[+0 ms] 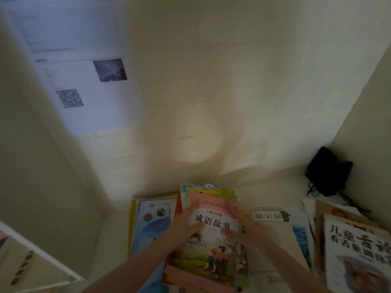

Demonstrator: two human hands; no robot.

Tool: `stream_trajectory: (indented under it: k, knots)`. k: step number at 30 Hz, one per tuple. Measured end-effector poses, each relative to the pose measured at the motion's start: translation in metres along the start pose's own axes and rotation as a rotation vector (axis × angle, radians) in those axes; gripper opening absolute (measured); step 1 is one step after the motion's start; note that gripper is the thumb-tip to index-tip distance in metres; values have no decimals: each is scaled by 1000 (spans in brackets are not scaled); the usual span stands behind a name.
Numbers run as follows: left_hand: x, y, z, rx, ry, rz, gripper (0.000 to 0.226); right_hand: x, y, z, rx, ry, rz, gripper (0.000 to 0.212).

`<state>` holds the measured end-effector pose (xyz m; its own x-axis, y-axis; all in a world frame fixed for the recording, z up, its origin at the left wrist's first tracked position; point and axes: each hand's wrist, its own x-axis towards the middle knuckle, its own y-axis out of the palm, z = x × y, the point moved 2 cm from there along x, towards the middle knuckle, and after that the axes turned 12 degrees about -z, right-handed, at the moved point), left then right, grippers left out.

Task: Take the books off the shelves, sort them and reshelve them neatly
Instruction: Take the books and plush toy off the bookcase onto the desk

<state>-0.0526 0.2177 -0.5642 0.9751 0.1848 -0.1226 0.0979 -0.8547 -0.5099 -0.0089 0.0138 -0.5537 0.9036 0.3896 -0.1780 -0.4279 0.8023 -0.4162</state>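
On flat stack [208, 189]; left hand [183, 226], right hand [248, 228]: each grip pinching glossy pink book [209, 253]

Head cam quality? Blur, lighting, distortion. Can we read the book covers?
Head view: dim with a warm cast, one soft bright patch on the back wall; motion blur throughout, wall poster text unreadable, left hand and right hand smeared; big title on the pink book legible, small print not; wide-angle distortion tilts the left panel; black object underexposed.
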Motion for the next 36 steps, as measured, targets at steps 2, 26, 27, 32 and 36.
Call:
stream_trajectory:
  k: [2, 26, 27, 32, 36]
  knots:
    - [4, -1, 0, 264, -33, 3, 73, 0, 2, 3, -111, -18, -28, 82]
    - [-252, -363, -22, -328, 122, -981, 51, -82, 228, 298, 116, -761, 457, 84]
    - [-261, -381, -16, -312, 106, -1052, 51, -86, 244, 309, 123, -764, 505, 83]
    - [-270, -437, 22, -497, -100, -991, 78, -90, 316, 367, 253, -712, 574, 76]
    - [-251, -457, 40, -935, -162, -773, 81, -67, 355, 403, 313, -665, 499, 64]
